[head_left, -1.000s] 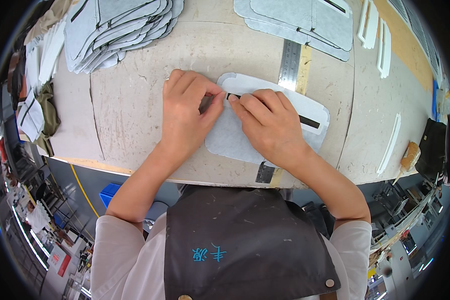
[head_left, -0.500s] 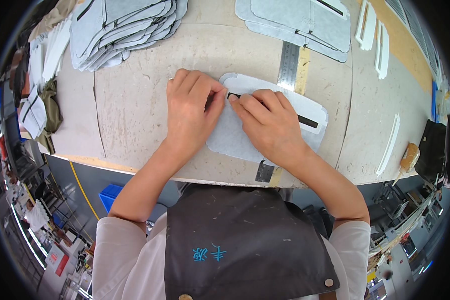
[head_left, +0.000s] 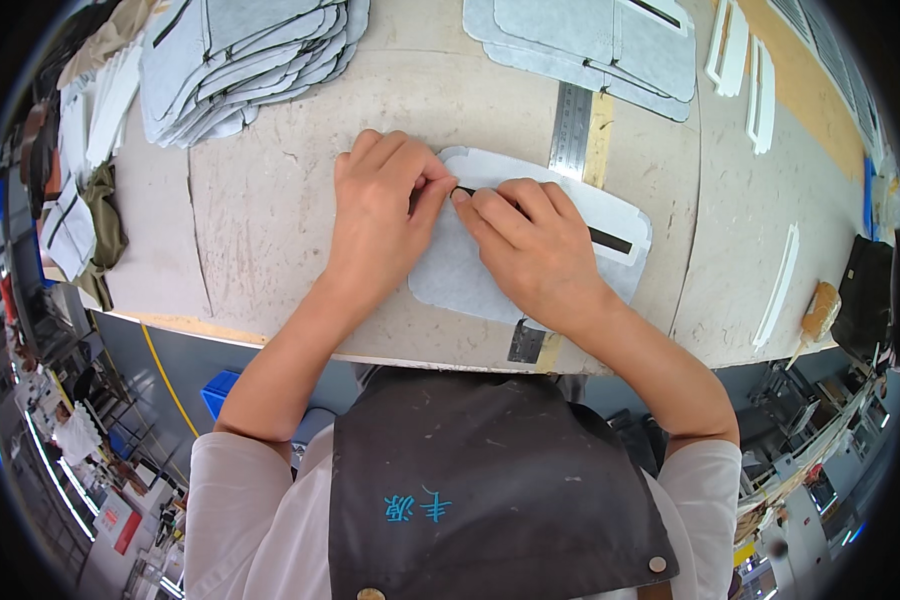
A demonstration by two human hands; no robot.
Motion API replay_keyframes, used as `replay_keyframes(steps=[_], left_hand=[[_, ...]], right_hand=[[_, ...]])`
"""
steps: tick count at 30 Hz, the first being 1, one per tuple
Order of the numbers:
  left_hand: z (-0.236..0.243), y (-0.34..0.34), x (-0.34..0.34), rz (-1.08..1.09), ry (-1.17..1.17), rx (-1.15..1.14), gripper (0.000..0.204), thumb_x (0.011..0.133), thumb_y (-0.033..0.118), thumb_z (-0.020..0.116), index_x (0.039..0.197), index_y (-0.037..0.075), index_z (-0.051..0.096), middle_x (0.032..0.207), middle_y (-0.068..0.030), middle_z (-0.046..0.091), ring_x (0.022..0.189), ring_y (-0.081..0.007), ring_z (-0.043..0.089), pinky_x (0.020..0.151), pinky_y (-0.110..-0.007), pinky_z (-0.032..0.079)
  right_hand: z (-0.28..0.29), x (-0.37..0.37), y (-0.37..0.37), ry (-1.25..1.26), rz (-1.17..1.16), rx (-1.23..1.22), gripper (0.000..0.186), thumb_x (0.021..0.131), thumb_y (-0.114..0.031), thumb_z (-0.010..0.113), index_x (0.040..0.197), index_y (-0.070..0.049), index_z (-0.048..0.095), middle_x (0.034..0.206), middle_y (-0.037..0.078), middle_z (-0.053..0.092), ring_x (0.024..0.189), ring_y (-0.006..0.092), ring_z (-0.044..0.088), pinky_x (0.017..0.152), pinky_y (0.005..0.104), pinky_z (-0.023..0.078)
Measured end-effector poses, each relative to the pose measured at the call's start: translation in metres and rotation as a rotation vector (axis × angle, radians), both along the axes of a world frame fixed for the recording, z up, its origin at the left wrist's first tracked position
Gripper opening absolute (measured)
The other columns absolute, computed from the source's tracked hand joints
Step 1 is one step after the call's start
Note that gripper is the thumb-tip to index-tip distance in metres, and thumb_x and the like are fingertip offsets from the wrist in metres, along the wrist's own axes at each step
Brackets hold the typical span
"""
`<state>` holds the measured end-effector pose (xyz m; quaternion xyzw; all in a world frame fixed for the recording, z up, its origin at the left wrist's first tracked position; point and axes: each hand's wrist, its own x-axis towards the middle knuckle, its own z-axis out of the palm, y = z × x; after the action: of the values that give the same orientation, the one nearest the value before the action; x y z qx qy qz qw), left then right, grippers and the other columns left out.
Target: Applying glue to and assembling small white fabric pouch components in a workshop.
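A light grey felt panel (head_left: 457, 275) with a white border lies flat on the worktable (head_left: 270, 200), close to its near edge. A narrow black strip (head_left: 610, 240) runs across the panel's upper part. My left hand (head_left: 380, 215) lies palm down on the panel's left end, fingers pressing at the strip's left end. My right hand (head_left: 530, 250) covers the panel's middle, its fingertips pinched at that same end of the strip, touching the left hand's fingers. A metal ruler (head_left: 570, 130) lies under the panel and sticks out beyond it.
A fanned stack of grey felt panels (head_left: 240, 60) sits at the far left, another stack (head_left: 590, 40) at the far middle. White strips (head_left: 760, 95) lie at the right. A brush (head_left: 818, 312) rests by the right edge. Cloth pieces (head_left: 80, 220) hang at the left.
Both hands stay on the panel almost unmoved; the fingertips have closed in slightly at the strip's left end.
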<state>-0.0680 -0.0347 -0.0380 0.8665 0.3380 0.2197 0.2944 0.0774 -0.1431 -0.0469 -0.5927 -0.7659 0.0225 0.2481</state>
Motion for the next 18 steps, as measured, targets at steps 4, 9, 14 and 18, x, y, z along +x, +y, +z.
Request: replay_keyframes(steps=[4,9,14,18], left_hand=[[0.0028,-0.0005,0.0028,0.032,0.012,-0.012,0.015,0.074,0.0,0.073,0.073,0.006,0.059,0.07,-0.0026,0.055,0.069,-0.02,0.048,0.07,-0.033,0.04],[0.0017,0.0008,0.0032,0.044,-0.021,-0.023,0.015,0.074,0.0,0.074,0.073,0.005,0.06,0.069,-0.0024,0.055,0.068,-0.0191,0.048,0.067,-0.032,0.039],[-0.0005,0.0014,0.0029,0.03,0.039,0.063,0.016,0.075,0.003,0.073,0.073,0.009,0.058,0.069,0.0007,0.056,0.07,-0.0182,0.049,0.071,-0.032,0.034],[0.0065,0.0046,0.0052,0.142,-0.085,-0.216,0.013,0.076,0.005,0.074,0.077,0.006,0.061,0.071,-0.0028,0.057,0.07,-0.0204,0.05,0.073,-0.034,0.04]], right_hand=[[0.0,0.0002,0.0003,-0.01,-0.007,0.005,0.032,0.074,-0.007,0.061,0.104,0.002,0.065,0.092,0.003,0.053,0.088,0.0179,0.051,0.073,0.0295,0.043],[0.0006,-0.0007,-0.0008,-0.003,-0.001,0.001,0.032,0.074,-0.007,0.06,0.104,0.003,0.065,0.093,0.004,0.052,0.089,0.0184,0.051,0.075,0.0297,0.043],[0.0001,-0.0013,0.0,-0.011,-0.009,0.021,0.032,0.073,-0.006,0.06,0.103,0.003,0.065,0.093,0.005,0.054,0.089,0.0188,0.051,0.076,0.0301,0.043],[-0.0051,-0.0013,-0.0015,0.062,-0.028,0.05,0.032,0.073,-0.005,0.06,0.104,0.003,0.064,0.096,0.006,0.056,0.093,0.02,0.053,0.078,0.0322,0.045]])
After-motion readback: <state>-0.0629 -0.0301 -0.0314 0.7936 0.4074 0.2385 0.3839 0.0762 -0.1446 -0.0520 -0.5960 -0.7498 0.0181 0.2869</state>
